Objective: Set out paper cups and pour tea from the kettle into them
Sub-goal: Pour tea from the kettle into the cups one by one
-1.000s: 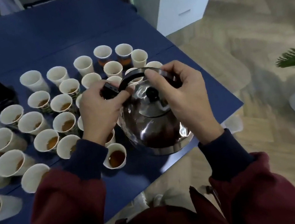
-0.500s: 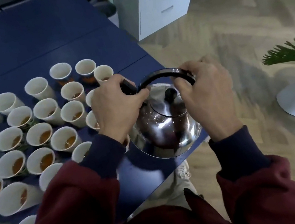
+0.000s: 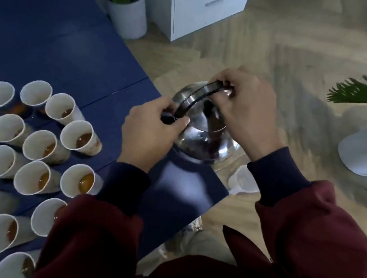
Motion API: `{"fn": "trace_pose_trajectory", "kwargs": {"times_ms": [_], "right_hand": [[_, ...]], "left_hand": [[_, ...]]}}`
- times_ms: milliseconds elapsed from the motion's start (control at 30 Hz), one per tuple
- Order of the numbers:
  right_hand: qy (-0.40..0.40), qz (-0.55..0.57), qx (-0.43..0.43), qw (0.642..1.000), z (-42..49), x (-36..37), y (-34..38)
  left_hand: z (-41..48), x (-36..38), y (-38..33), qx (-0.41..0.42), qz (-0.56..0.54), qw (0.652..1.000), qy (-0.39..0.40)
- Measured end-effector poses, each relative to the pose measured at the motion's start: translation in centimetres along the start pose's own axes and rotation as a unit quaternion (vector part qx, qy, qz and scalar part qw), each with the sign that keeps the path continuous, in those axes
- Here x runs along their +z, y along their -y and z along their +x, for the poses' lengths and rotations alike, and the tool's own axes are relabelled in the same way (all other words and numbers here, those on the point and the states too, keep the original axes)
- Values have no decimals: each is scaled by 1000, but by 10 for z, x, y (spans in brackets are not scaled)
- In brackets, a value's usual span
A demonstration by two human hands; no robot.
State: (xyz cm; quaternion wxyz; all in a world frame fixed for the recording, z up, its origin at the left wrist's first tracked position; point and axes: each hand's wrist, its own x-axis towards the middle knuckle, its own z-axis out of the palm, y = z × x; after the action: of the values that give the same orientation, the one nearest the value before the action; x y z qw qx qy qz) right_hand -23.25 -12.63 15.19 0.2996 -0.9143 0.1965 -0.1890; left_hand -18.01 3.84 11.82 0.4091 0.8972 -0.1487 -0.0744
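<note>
Kettle (image 3: 201, 135) first: the shiny steel pot hangs off the right edge of the blue bench (image 3: 69, 51). Most of its body is over the wooden floor (image 3: 285, 52), not over any cup, so no pouring is under way. It is carried by its arched black handle (image 3: 201, 95), one hand at each end. The left hand (image 3: 152, 132) has its fingers (image 3: 163, 104) curled round the near-bench end. The right hand (image 3: 251, 112) wraps the far end, thumb and fingertips pinching close to the hinge. A grip at both ends probably steadies a heavy, swinging pot and keeps skin off the metal. The spout is hidden, so I cannot tell which way it points.

To the left the paper cups (image 3: 32, 177) stand upright in tight rows on the bench. Many hold a shallow pool of amber tea (image 3: 86, 182), while those at the back look empty or nearly so. Packed that close, they let one sweep of the kettle serve several, though a nudge could topple neighbours. One loose cup (image 3: 242, 181) lies on the floor just past the bench corner, below the kettle.
</note>
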Motion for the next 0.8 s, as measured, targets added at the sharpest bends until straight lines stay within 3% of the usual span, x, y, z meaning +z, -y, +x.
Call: {"fn": "trace_pose_trajectory", "kwargs": {"times_ms": [233, 367, 467, 633, 733, 800], "right_hand": [[-15, 93, -24, 995, 12, 3, -23], [8, 255, 152, 955, 2, 5, -34], [57, 316, 220, 921, 10, 7, -46], [142, 318, 178, 920, 53, 6, -73], [154, 322, 210, 910, 77, 9, -103], [167, 352, 252, 886, 90, 19, -122]], "left_hand": [[4, 42, -18, 88, -137, 986, 16], [5, 74, -21, 43, -218, 975, -27], [13, 91, -30, 26, -255, 966, -33], [47, 125, -50, -4, -233, 972, 22], [69, 144, -59, 2, -154, 988, 33], [85, 155, -56, -34, -132, 990, 27]]}}
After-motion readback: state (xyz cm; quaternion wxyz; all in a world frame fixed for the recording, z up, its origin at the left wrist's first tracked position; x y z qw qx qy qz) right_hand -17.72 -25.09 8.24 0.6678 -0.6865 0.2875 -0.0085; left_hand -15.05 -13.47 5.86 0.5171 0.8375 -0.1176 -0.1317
